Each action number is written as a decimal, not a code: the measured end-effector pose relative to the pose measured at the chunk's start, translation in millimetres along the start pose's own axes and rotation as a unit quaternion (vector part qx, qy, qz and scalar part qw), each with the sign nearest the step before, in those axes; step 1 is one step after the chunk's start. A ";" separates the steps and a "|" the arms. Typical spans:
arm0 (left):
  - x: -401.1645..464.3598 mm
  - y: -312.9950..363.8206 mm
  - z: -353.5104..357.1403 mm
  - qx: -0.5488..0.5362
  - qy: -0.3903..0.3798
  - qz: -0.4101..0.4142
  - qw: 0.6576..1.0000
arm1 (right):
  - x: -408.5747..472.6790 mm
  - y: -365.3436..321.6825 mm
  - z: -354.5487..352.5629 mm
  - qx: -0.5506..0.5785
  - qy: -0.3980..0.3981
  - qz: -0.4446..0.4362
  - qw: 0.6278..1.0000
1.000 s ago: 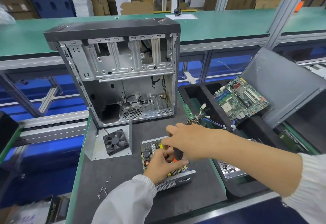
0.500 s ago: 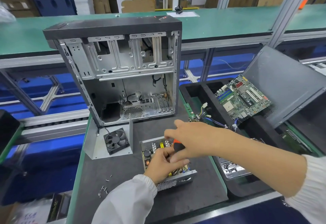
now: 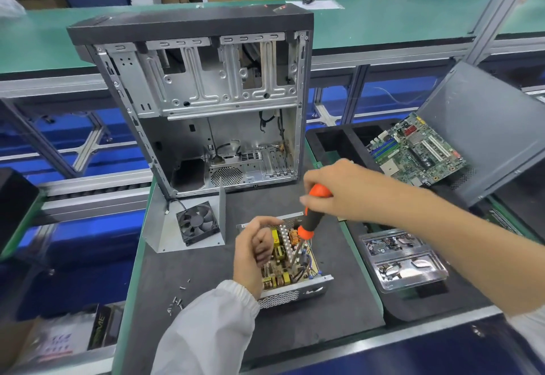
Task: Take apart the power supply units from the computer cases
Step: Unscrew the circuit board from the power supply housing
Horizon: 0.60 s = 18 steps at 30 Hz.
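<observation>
An opened power supply unit (image 3: 295,289) lies on the dark mat, its circuit board and yellow parts exposed. My right hand (image 3: 333,191) grips the orange-and-black screwdriver (image 3: 311,218) by its handle top, the shaft pointing down into the board. My left hand (image 3: 253,253) hovers over the unit's left side with fingers loosely curled, and I cannot see anything in it. Behind stands the gutted computer case (image 3: 206,103), side open towards me.
A black fan (image 3: 197,222) on a bent metal cover lies left of the unit. Loose screws (image 3: 177,304) sit on the mat. Right: a motherboard (image 3: 415,150) in a black tray, a grey side panel (image 3: 483,127), a clear parts tray (image 3: 404,262).
My right hand has lifted, so the screwdriver's orange handle is now in plain sight. My left hand has let go of the screwdriver and drawn back to the left.
</observation>
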State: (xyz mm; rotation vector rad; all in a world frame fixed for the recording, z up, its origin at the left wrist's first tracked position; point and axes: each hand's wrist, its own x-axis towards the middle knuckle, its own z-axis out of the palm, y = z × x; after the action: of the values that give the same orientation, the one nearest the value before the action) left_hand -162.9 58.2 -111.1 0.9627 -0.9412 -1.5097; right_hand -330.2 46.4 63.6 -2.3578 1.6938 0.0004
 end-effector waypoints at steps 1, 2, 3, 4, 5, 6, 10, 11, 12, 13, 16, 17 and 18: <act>-0.8 0.4 -0.8 -0.008 0.021 0.008 1.000 | 1.5 6.3 -3.7 0.022 0.006 0.005 1.000; -1.1 0.3 -1.9 -0.016 0.036 0.011 0.999 | 3.5 12.7 -6.6 0.043 0.012 0.010 0.999; 0.0 -0.6 -2.8 -0.024 0.048 0.011 0.999 | 5.8 19.0 -8.4 0.065 0.017 0.019 0.998; 1.3 -1.2 -3.7 -0.031 0.058 0.007 0.998 | 8.4 25.5 -9.6 0.091 0.021 0.032 0.995; 1.9 -1.5 -4.4 -0.038 0.067 0.001 0.997 | 11.2 31.8 -10.1 0.119 0.024 0.047 0.991; 2.8 -1.8 -5.2 -0.047 0.075 -0.006 0.996 | 14.0 38.0 -9.8 0.148 0.026 0.061 0.987; 4.9 -3.2 -10.1 -0.078 0.087 -0.019 0.993 | 22.7 60.7 -3.4 0.273 0.019 0.109 0.956; 5.8 -3.2 -10.9 -0.078 0.088 -0.023 0.993 | 23.6 64.9 -1.2 0.302 0.014 0.120 0.946; 6.3 -2.9 -10.8 -0.073 0.090 -0.028 0.993 | 24.1 68.7 0.8 0.325 0.009 0.129 0.937; 6.5 -2.8 -9.6 -0.063 0.094 -0.034 0.993 | 24.5 71.9 2.9 0.342 0.004 0.136 0.930; 4.8 -1.6 -6.4 0.010 0.104 -0.052 0.993 | 26.2 81.9 9.9 0.389 0.020 0.142 0.910; 5.0 -0.1 -8.1 0.062 0.098 -0.051 0.992 | 27.8 85.0 13.4 0.411 0.043 0.146 0.899; 5.9 2.4 -11.2 0.126 0.078 -0.042 0.988 | 30.1 88.1 17.7 0.438 0.076 0.152 0.883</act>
State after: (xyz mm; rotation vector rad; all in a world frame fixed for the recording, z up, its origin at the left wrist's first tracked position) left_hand -152.3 51.3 -113.5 1.2982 -1.0034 -1.3825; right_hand -400.2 -4.8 25.3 -1.4361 1.6165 -0.7465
